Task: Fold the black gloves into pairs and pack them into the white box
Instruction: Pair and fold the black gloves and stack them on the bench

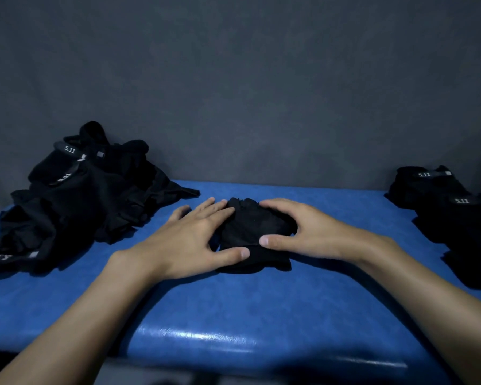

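A folded black glove bundle (250, 232) lies in the middle of the blue table (233, 307). My left hand (189, 240) rests flat on its left side, fingers straight, thumb across its near edge. My right hand (297, 232) lies on its right side, fingers bent over the top, thumb pointing left along the near edge. A loose pile of black gloves (81, 195) with grey "5.11" wrist straps sits at the left. Folded black pairs (456, 218) are stacked at the right edge. No white box is in view.
A grey cloth backdrop (233, 79) rises directly behind the table. The table's padded front edge (206, 337) runs close to my body.
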